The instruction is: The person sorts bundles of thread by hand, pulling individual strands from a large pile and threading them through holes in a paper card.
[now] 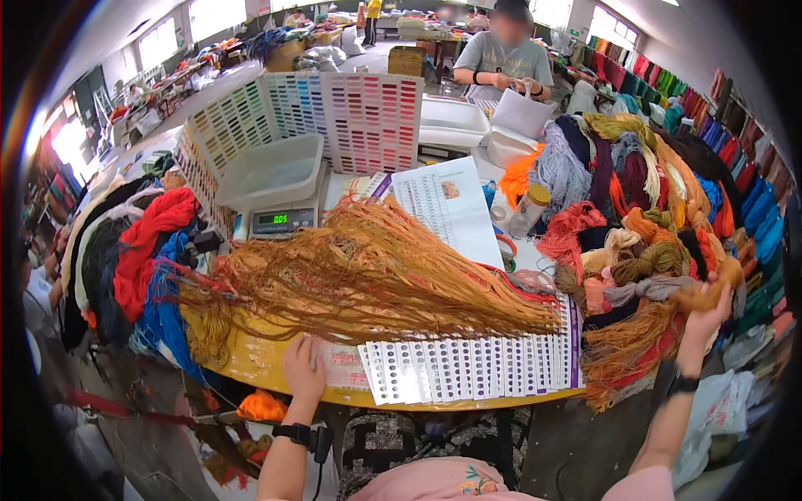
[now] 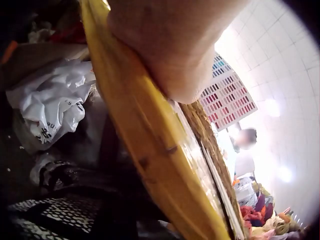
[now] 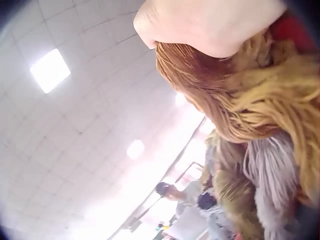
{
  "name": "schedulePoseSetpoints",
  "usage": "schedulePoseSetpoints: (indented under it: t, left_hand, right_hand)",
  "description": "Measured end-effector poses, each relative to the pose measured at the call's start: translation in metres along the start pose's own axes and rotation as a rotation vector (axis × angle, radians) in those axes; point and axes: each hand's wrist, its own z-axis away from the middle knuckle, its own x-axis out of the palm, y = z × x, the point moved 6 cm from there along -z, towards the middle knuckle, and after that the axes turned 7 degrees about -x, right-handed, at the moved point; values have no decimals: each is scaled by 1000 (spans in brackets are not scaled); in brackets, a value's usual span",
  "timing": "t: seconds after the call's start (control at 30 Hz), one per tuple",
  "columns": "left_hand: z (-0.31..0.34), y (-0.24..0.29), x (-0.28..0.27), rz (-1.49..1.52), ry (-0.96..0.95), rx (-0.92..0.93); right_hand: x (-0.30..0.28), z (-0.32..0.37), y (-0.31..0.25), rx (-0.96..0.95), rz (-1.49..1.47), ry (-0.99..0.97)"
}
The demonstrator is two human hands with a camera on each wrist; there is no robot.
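Note:
My right hand (image 1: pixel 710 311) is raised at the right side of the table, gripping a golden-brown hank of yarn (image 1: pixel 712 288). In the right wrist view, the hand (image 3: pixel 210 25) is at the top of this hank (image 3: pixel 220 95), whose strands hang down beside a grey one. My left hand (image 1: pixel 305 367) rests on the table's yellow front edge (image 2: pixel 145 135), just below a wide spread of loose brown and orange yarn (image 1: pixel 376 275). Left of a card with rows of dark sample dots (image 1: pixel 468 367), its fingers reach to the near fringe of that yarn.
A heap of coloured hanks (image 1: pixel 635 225) covers the right side; red, blue and white hanks (image 1: pixel 150 250) hang at the left. Behind stand a scale (image 1: pixel 284 219) reading 0.05 with a plastic tub (image 1: pixel 271 171), a colour chart (image 1: pixel 372 121) and a printed sheet (image 1: pixel 447 209). A person (image 1: pixel 505 63) sits opposite.

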Motion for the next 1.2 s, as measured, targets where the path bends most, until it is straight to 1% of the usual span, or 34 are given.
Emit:
schedulePoseSetpoints:
  t: [0.03,0.07,0.1,0.17,0.23,0.27,0.3,0.33,0.37,0.4,0.47,0.5,0.57,0.6,0.7,0.73,0.83,0.87,0.97,1.0,1.07,1.1,1.17,1.2]
  left_hand:
    - [1,-5,-3,86,27,-33]
    - [0,6,-17,108,101,-26]
    - [6,10,-18,215,56,-74]
    - [15,19,-17,430,-31,-163]
    - [29,61,-21,576,-225,-92]
    - [36,85,-29,654,-331,-51]
    - [44,102,-36,725,-435,-7]
    - [46,116,-51,808,-478,-38]
    - [47,127,-66,892,-521,-69]
    - [49,125,-81,943,-485,-146]
    - [55,116,-102,1031,-414,-301]
    - [52,121,-112,992,-343,-181]
    - [45,138,-130,906,-203,55]
    - [40,153,-135,787,-272,80]
    - [46,153,-107,646,-396,50]
    - [54,139,-86,824,-548,-146]
    - [62,128,-72,1194,-753,-354]
    - [65,131,-69,1359,-841,-313]
    - [81,133,-61,1400,-1241,-460]
    - [82,131,-58,1432,-1259,-434]
    - [82,118,-52,1389,-1186,-373]
    - [82,114,-51,1366,-1152,-344]
    - [82,110,-49,1496,-1102,-495]
    - [81,110,-48,1561,-1075,-569]
  right_hand:
    - [41,46,-18,28,-112,37]
    - [80,80,-21,207,-168,-367]
    - [103,120,-25,385,-224,-769]
    - [105,171,-17,356,256,-643]
    - [156,254,-3,918,203,-1154]
    - [162,287,12,1053,248,-1356]
    - [187,314,17,958,148,-1560]
    - [194,336,28,988,95,-1579]
    - [200,353,38,1030,67,-1508]
    - [206,366,44,1071,41,-1438]
    - [219,379,48,1026,86,-1441]
    - [225,385,49,1006,105,-1440]
    - [245,393,35,755,175,-1519]
    - [252,395,29,629,211,-1554]
    - [260,405,19,264,244,-1731]
    - [259,404,18,279,243,-1745]
    - [255,396,17,246,135,-1767]
    - [252,397,19,255,92,-1768]
    - [257,404,15,302,19,-1884]
    - [259,404,15,277,14,-1888]
    - [263,404,14,228,2,-1893]
    - [264,402,18,294,43,-1874]
    - [262,397,29,425,129,-1825]
    - [261,389,34,395,92,-1687]
